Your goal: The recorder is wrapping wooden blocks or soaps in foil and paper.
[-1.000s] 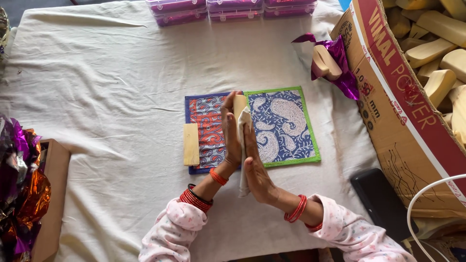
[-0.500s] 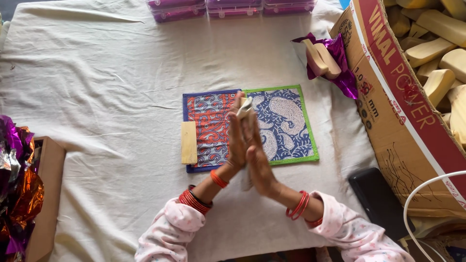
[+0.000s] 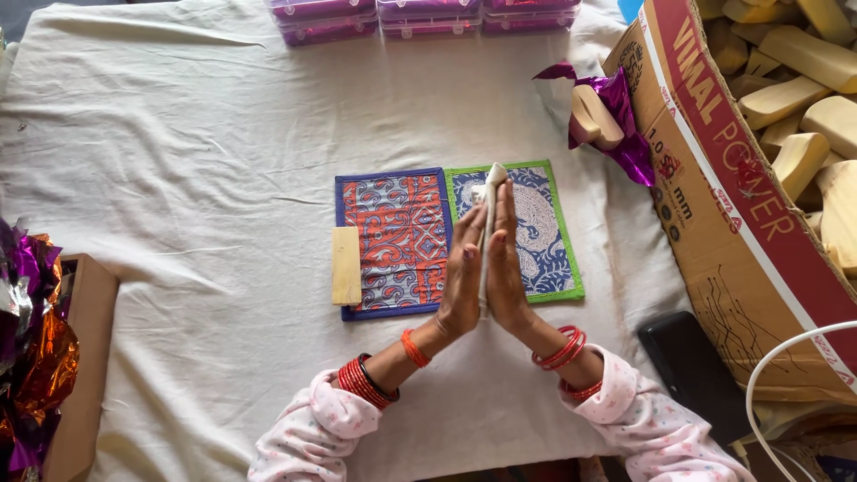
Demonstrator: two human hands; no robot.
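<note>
Pressing: left hand (image 3: 462,277) and right hand (image 3: 506,263) flat together, sandwiching pale folded cloth piece (image 3: 491,192)
Below: green-bordered blue paisley fabric mat (image 3: 544,232)

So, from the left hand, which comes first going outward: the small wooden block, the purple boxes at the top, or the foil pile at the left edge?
From the left hand, in the head view:
1. Wooden block, just to its left, on the red patterned mat.
2. Purple boxes, far up at the cloth's top edge.
3. Foil pile, at the far left edge.
</note>
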